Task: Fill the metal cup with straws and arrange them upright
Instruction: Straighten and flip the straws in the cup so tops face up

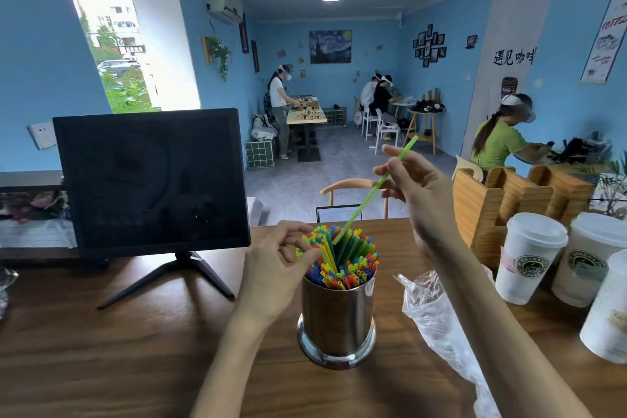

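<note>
A shiny metal cup (337,319) stands on the wooden counter (142,343), packed with colourful straws (353,263) that stick up out of its rim. My right hand (415,195) pinches a single green straw (368,198) above the cup; the straw slants down to the left and its lower end sits among the bunch. My left hand (276,265) is at the left side of the bunch, its fingertips pinching the straws there.
A black monitor (152,180) on a stand fills the counter's left. A crumpled clear plastic bag (437,319) lies right of the cup. White lidded paper cups (529,256) and a wooden holder (498,204) crowd the right. Several people work at tables behind.
</note>
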Demonstrator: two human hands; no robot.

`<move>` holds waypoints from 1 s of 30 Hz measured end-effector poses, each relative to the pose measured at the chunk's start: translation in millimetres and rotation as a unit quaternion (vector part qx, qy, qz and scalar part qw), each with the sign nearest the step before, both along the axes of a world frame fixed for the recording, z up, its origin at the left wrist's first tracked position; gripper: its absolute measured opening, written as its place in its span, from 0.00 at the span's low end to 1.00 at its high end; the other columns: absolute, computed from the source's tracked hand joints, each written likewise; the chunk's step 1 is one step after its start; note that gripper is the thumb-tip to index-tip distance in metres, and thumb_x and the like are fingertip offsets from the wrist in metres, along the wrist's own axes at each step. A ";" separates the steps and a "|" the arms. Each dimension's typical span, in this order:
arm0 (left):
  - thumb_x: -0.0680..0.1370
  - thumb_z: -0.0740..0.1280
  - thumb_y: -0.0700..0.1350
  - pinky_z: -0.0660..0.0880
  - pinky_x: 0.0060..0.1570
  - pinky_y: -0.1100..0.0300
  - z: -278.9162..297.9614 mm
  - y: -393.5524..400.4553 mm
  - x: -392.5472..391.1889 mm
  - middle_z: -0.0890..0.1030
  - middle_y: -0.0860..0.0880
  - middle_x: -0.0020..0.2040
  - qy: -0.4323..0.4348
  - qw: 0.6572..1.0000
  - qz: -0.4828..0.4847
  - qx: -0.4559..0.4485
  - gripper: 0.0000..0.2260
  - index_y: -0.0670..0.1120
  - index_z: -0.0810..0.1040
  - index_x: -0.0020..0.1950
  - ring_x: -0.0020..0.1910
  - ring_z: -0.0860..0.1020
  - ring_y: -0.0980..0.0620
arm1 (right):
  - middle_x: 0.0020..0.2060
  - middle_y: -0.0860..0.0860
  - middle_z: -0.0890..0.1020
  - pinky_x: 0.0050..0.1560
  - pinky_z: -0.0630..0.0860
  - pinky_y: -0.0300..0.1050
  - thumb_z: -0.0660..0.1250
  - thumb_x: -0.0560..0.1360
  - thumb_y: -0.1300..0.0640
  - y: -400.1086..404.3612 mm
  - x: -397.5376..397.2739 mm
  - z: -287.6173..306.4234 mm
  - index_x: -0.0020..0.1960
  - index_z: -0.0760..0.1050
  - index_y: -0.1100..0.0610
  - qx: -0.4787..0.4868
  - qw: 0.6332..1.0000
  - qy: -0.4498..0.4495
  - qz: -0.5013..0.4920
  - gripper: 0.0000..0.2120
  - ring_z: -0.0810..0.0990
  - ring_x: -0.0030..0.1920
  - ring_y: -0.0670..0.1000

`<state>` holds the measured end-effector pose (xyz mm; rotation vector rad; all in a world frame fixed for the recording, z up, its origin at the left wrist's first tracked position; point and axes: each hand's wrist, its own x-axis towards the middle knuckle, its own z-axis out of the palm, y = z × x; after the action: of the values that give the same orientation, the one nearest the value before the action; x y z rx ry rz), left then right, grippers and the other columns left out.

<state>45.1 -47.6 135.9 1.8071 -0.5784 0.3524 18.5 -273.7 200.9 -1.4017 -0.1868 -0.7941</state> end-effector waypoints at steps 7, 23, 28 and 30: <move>0.68 0.74 0.63 0.72 0.57 0.59 -9.4 -2.1 -6.2 0.75 0.64 0.50 -0.066 0.959 -0.078 0.265 0.15 0.64 0.82 0.53 0.57 0.71 0.60 | 0.44 0.43 0.83 0.36 0.81 0.42 0.72 0.78 0.57 11.6 19.4 -47.9 0.71 0.67 0.38 -0.295 0.943 0.072 -0.133 0.27 0.82 0.35 0.44; 0.70 0.74 0.53 0.74 0.52 0.57 -6.6 -12.3 -11.7 0.77 0.62 0.45 -0.132 0.952 -0.021 0.277 0.06 0.58 0.82 0.45 0.50 0.68 0.59 | 0.44 0.43 0.86 0.48 0.80 0.37 0.69 0.79 0.49 18.0 19.9 -77.5 0.52 0.85 0.50 -0.398 0.900 0.152 -0.086 0.08 0.83 0.44 0.40; 0.69 0.70 0.53 0.68 0.58 0.54 4.3 -18.8 -10.0 0.74 0.61 0.44 -0.140 0.935 -0.019 0.326 0.05 0.58 0.80 0.43 0.50 0.66 0.57 | 0.43 0.41 0.86 0.49 0.80 0.41 0.70 0.79 0.49 19.2 21.4 -80.1 0.50 0.85 0.49 -0.397 0.902 0.150 -0.085 0.06 0.83 0.44 0.40; 0.70 0.70 0.53 0.66 0.57 0.54 7.0 -21.0 -10.4 0.74 0.61 0.45 -0.158 0.924 -0.011 0.349 0.05 0.58 0.80 0.45 0.50 0.66 0.56 | 0.42 0.41 0.86 0.49 0.80 0.43 0.69 0.79 0.49 19.0 21.6 -81.5 0.50 0.84 0.48 -0.397 0.901 0.151 -0.084 0.06 0.83 0.44 0.40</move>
<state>34.7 -68.6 142.9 2.4429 -1.0465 0.4646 40.1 -254.6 119.4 -2.3228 -0.1548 -0.6458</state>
